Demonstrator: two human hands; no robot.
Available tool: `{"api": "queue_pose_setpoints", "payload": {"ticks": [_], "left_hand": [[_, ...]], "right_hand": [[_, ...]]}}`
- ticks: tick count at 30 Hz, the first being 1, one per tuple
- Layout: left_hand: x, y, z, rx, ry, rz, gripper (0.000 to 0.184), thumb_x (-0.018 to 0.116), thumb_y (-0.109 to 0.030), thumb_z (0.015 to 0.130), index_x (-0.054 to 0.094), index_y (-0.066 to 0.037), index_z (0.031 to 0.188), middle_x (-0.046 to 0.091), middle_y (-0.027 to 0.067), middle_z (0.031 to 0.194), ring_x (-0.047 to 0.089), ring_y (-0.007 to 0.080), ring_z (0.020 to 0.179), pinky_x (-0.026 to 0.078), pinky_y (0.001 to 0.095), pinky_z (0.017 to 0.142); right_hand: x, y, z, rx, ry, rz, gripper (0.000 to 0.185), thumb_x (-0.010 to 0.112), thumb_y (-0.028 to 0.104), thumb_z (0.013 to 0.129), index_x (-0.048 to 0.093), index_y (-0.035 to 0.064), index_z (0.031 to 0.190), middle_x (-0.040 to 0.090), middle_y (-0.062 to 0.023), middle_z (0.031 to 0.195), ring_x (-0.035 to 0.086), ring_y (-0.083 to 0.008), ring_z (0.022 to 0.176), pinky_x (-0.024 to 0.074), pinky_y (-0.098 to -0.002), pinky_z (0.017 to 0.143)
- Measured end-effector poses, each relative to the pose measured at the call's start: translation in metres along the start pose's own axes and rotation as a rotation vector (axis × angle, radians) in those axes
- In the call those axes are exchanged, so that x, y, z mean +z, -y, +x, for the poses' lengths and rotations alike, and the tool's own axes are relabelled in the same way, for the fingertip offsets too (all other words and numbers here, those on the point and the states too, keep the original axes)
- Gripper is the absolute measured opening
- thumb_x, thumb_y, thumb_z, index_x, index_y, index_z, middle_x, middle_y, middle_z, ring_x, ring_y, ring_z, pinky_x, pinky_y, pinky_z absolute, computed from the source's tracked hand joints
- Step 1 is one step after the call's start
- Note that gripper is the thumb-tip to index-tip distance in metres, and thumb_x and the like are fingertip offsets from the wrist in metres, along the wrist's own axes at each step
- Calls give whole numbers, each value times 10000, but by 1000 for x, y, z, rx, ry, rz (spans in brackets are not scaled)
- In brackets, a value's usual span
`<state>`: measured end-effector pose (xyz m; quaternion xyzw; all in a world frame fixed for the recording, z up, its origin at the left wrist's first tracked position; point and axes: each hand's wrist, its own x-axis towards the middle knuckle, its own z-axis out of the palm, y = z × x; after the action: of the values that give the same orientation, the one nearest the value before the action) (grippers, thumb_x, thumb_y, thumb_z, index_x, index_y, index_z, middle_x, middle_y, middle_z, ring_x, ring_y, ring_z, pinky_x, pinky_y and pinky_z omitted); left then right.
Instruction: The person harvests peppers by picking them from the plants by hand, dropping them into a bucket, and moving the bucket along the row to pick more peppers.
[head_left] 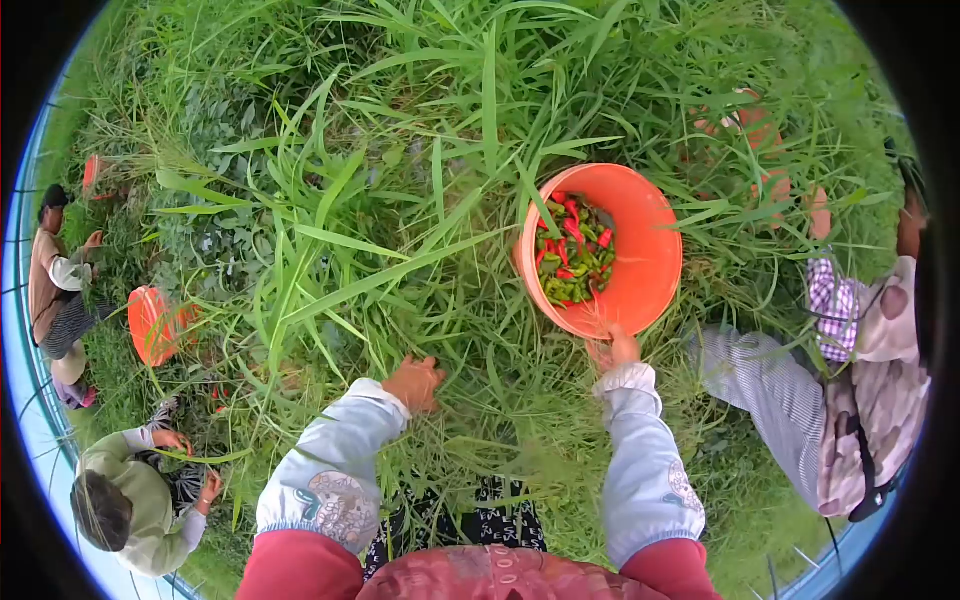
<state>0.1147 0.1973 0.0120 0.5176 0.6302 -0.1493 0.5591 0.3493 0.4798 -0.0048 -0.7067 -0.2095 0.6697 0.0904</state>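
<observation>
An orange bucket (pixel 648 262) leans in the grass right of centre, its mouth turned up toward me. Red and green peppers (pixel 575 250) lie inside it. My right hand (pixel 613 350) is closed on the bucket's near rim. To the left, my left hand (pixel 415 384) reaches down into tall green grass (pixel 350 270), and its fingertips are partly hidden among the blades. Whether those fingers grip anything cannot be made out. Pale blue sleeve covers reach down to both wrists.
Two people (pixel 120 500) (pixel 62 270) work at the left, near an orange bucket (pixel 152 326) and another orange container (pixel 92 176). A person in patterned clothes (pixel 870 380) is close on the right, by orange items (pixel 765 150) half hidden in grass. Dense weeds surround everything.
</observation>
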Motion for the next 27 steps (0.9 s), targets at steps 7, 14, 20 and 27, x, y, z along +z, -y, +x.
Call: {"api": "queue_pose_setpoints", "payload": {"ticks": [7,14,20,27], "left_hand": [[-104,-27,-48,145,120,193,702,679,-309,683,403,-85,1288,459,131,1226,458,335,1127,289,471,1002],[-202,-6,-73,215,-261,-538,472,634,-386,781,550,-21,1068,577,143,1048,579,296,945,462,386,804],[-232,73,-26,-121,-1169,425,383,670,-215,692,548,-42,1012,547,157,1050,495,296,1047,331,460,941],[-230,119,-79,-663,-474,375,524,509,-327,831,437,-5,1238,647,105,851,617,221,880,434,377,774]], "right_hand": [[6,-20,15,34,-72,153,353,512,81,822,430,81,1166,582,-110,1023,631,-263,810,562,-369,587],[5,-27,20,-32,-14,171,355,484,28,809,435,50,1159,573,-135,1031,622,-289,825,571,-394,600],[28,-28,-3,-101,-4,248,388,465,21,792,420,98,1170,566,-108,1015,614,-292,828,548,-429,572],[19,-63,44,-353,-109,226,570,521,-67,674,423,83,1216,549,-99,1057,588,-271,823,523,-433,644]]}}
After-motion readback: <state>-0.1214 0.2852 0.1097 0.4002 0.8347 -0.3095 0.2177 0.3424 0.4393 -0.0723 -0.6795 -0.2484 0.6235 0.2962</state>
